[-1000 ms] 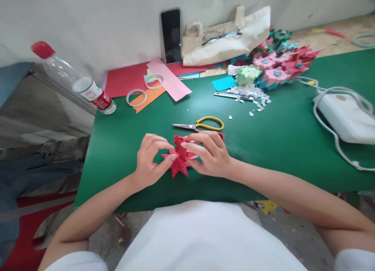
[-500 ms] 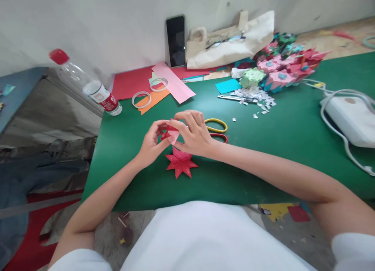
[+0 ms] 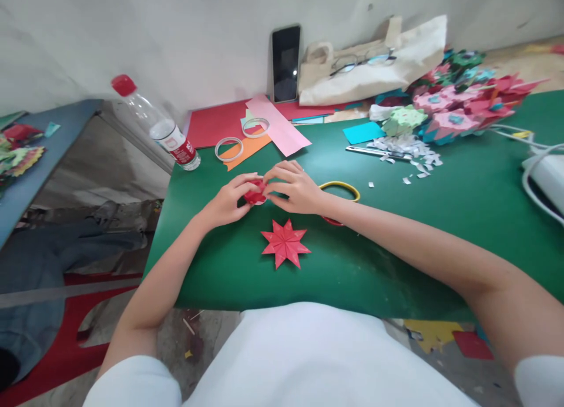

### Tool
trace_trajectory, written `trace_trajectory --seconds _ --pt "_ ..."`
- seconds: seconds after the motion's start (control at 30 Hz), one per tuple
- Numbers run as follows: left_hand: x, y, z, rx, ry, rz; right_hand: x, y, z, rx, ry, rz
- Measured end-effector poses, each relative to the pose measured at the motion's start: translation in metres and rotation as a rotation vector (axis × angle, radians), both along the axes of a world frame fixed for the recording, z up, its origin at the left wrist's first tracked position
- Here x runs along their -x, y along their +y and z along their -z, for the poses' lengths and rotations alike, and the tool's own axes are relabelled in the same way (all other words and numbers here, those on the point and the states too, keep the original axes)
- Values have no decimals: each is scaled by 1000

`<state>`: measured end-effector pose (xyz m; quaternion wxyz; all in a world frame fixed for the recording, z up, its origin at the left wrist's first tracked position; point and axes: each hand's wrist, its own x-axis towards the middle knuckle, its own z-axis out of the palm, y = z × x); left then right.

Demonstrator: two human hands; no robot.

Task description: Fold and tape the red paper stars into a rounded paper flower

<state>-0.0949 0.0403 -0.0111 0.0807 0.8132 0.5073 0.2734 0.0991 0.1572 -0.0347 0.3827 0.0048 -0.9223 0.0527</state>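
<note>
Between my two hands is a small red folded paper piece, with a pale pink part showing at its lower edge. My left hand grips its left side with curled fingers. On its right side, my right hand closes its fingertips on the same piece. Below them an eight-pointed red paper star lies flat on the green table, touched by neither hand. Scissors with yellow and red handles lie partly under my right forearm.
A bottle stands tilted in view at the left. Behind are two tape rolls, pink paper, a phone, a cloth bag, a cutter, paper scraps and paper flowers. A person's leg shows at left.
The view has shifted, so the table things appear farther right. My hands have moved up and away from the star, which now shows whole. The held piece is turned, with less pink showing.
</note>
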Motion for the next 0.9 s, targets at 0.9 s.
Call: trace_trajectory --seconds 0.9 --pt "1 -1 3 -196 202 -32 4 8 -10 -398 -102 -2"
